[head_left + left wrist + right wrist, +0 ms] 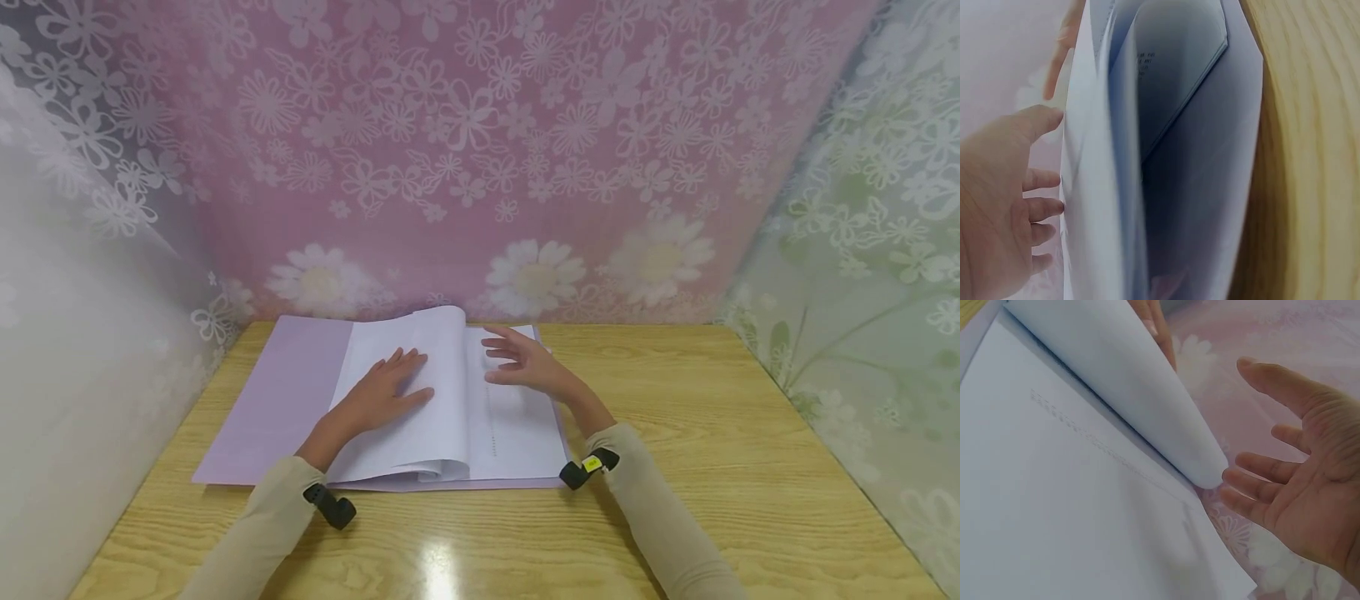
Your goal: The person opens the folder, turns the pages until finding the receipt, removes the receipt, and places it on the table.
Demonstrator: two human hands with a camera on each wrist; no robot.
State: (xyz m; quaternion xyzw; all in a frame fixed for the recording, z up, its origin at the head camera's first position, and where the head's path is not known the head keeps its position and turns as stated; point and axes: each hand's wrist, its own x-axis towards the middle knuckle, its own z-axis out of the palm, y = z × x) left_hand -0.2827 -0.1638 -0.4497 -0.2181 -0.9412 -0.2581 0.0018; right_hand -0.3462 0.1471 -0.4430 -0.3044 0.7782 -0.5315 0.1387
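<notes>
A lilac-covered document (277, 392) lies spread on the table, with white sheets inside. My left hand (378, 396) rests with fingers extended on the sheets turned to the left (442, 429), which bulge up in a curl near the middle. In the left wrist view, layered sheets (1094, 187) stand beside the fingertips, and small print shows on one deeper in. Over the flat right page (528, 433) hovers my right hand (528, 362), fingers loosely spread and holding nothing. A faint row of print (1104, 447) runs along that page near the fold.
The wood-grain table (697, 400) extends to the right and in front of the document. A pink floral cloth (465, 167) hangs behind it, with pale coverings (885, 275) at both sides. Each wrist wears a black strap with a small device (333, 508).
</notes>
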